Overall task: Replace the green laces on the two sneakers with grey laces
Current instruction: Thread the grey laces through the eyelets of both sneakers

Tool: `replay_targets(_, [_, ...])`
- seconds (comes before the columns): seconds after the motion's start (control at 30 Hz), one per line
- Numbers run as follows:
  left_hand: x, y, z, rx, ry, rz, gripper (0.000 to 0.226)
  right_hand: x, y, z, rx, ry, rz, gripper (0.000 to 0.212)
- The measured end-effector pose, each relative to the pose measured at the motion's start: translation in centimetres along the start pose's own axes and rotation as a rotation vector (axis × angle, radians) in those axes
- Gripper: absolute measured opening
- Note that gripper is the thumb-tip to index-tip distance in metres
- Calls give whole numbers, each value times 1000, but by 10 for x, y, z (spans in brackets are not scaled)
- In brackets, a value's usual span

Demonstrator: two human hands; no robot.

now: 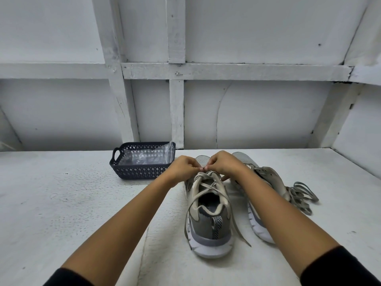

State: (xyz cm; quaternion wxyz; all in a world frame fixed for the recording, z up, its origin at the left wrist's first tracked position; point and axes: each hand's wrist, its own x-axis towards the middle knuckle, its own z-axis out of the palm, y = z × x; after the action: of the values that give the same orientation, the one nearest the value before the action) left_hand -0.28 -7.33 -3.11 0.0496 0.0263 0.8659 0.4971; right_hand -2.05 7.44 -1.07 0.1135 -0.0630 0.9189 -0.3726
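Sneakers number two, both at lower centre of the frame, heels toward the bottom edge. One white wall with crossed battens fills the upper half. One white table fills the lower half, its far edge meeting the wall. The widest open room is at the lower left, with a narrower strip at the far right. One dark basket sits left of centre near the far edge and holds one clear bag. The middle sneaker stands upright and is laced. The right sneaker lies just beside it, its tongue flopped open, partly hidden by the right arm. One loose lace lies bundled against its right side. Two hands meet over the middle sneaker's toe end, just right of the basket. The left hand and right hand each have their fingers curled, fingertips pinching the lace at its farthest row. I cannot tell what the tiny dark spot between them is.
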Motion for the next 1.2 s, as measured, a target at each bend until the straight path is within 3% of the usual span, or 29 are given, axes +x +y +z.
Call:
replay_targets(0.13, [-4, -1, 4, -75, 31, -66, 26, 6, 10, 3, 76, 114, 99, 14])
replay_targets(0.3, [-10, -7, 9, -375, 87, -182, 30, 1, 17, 8, 160, 171, 141, 22])
replay_targets(0.43, [-11, -7, 10, -270, 153, -127, 14, -4, 17, 6, 136, 224, 68, 15])
replay_targets(0.53, [-11, -4, 5, -149, 151, -26, 8, -8, 15, 2, 168, 139, -20, 2])
replay_targets(0.7, [-14, 8, -1, 203, 45, 47, 23, -11, 8, -9, -7, -35, -60, 18])
replay_targets(0.83, [-13, 14, -4, 156, -30, -38, 16, -10, 1, -10, -10, -53, -46, 14])
replay_targets(1.0, [-15, 14, 3, 164, 0, -54, 15, -15, -6, -7, -135, -31, -10, 17])
replay_targets(1.2, [-25, -1, 17, 52, 244, -27, 36, -21, 4, 0, -231, 132, -2, 35])
